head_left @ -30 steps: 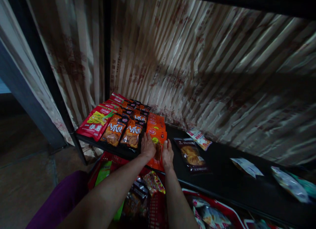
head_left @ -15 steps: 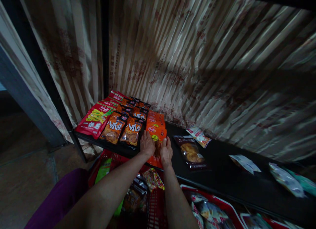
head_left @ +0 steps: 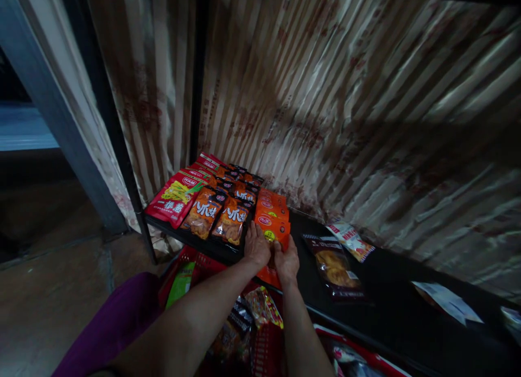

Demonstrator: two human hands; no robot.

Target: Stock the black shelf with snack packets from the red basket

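Observation:
Both my hands rest on an orange snack packet (head_left: 272, 233) at the front of a stack on a black shelf (head_left: 386, 306). My left hand (head_left: 255, 245) lies along the packet's left edge, fingers together. My right hand (head_left: 287, 260) presses on its right side, fingers curled over the packet. To the left of the orange stack lie rows of brown-orange packets (head_left: 228, 217) and red packets (head_left: 175, 195).
A dark brown packet (head_left: 334, 266), a red-and-white packet (head_left: 352, 238) and a white packet (head_left: 445, 301) lie further right on the shelf. Below the shelf stands a red basket (head_left: 195, 257) with mixed snacks. A striped curtain hangs behind. Floor shows at left.
My hands have drawn closer together over the orange packet, the right hand's fingers curling onto it. The view has shifted left, so the shelf sits further right in the picture.

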